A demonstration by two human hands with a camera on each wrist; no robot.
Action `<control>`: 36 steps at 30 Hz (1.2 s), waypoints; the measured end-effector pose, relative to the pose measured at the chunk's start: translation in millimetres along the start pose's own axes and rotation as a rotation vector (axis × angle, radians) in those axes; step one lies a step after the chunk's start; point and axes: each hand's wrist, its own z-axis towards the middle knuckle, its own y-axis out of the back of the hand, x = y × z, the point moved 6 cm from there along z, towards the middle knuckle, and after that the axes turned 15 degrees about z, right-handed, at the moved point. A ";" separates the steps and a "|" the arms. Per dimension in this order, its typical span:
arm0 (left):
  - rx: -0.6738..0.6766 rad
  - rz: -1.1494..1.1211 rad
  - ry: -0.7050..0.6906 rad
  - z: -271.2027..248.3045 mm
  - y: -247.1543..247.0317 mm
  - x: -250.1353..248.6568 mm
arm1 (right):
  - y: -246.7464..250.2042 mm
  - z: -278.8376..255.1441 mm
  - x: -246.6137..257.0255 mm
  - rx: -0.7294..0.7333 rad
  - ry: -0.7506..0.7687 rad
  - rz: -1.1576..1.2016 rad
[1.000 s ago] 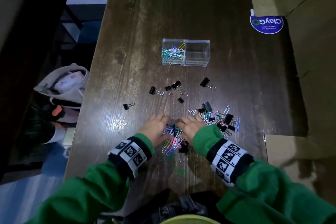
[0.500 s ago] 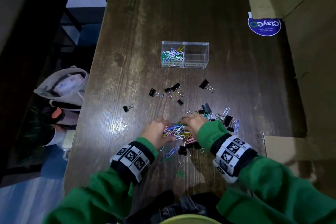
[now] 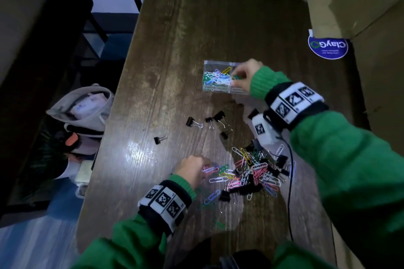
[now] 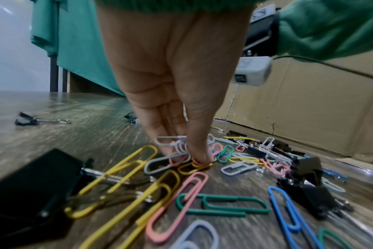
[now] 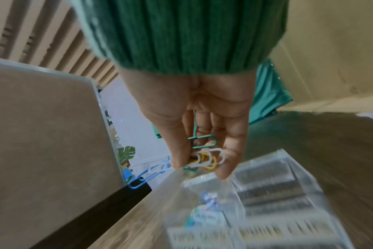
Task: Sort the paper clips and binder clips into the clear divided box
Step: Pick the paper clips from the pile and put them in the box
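Swinging from the near pile, the right hand now hovers over the clear divided box, grip pinching paper clips for its left compartment. Left hand pinches more from the pile; binder clips wait on the table.

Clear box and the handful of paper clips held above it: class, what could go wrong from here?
1. The right hand holds a tangled bunch of paper clips over the clear box, near its divider; some could drop into the other compartment or onto the table.
2. The left hand pinches clips in the mixed pile; linked clips may drag a binder clip along.
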 end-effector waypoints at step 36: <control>-0.492 -0.265 0.067 117.8 207.5 28.9 | -73.2 -135.4 -109.1 -0.065 -0.328 0.355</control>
